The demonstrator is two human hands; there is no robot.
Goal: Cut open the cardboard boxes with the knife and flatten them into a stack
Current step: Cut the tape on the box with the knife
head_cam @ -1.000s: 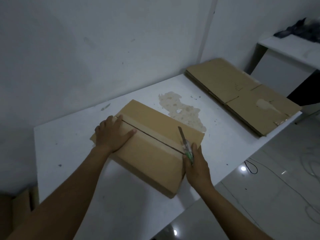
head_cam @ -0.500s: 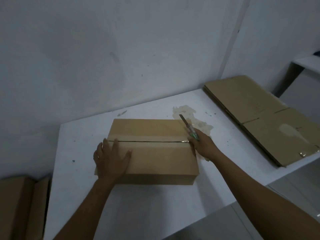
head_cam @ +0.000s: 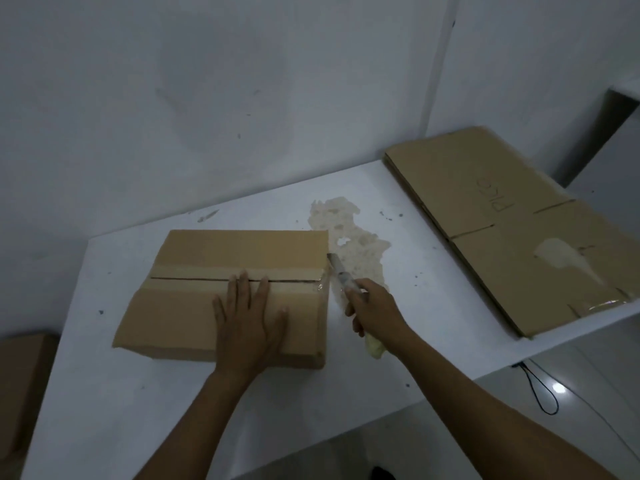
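Note:
A closed cardboard box [head_cam: 194, 258] lies on the white table [head_cam: 104, 393], its top seam slit along the tape. My left hand [head_cam: 251, 322] presses flat on the near flap with straight fingers reaching the slit. My right hand [head_cam: 372, 311] grips a utility knife [head_cam: 338, 271] just off the box's right end, the blade tip at the box's upper right edge. A stack of flattened cardboard [head_cam: 502, 216] lies at the table's right end.
A peeled, stained patch [head_cam: 349, 233] marks the tabletop right of the box. Another cardboard box [head_cam: 20, 386] stands on the floor at the left. A black cord [head_cam: 540, 389] lies on the tiled floor below the table's right edge. White walls close in behind.
My left hand has slid from the box's left part to its middle right. My right hand with the knife has dropped lower along the box's right end. The view has shifted.

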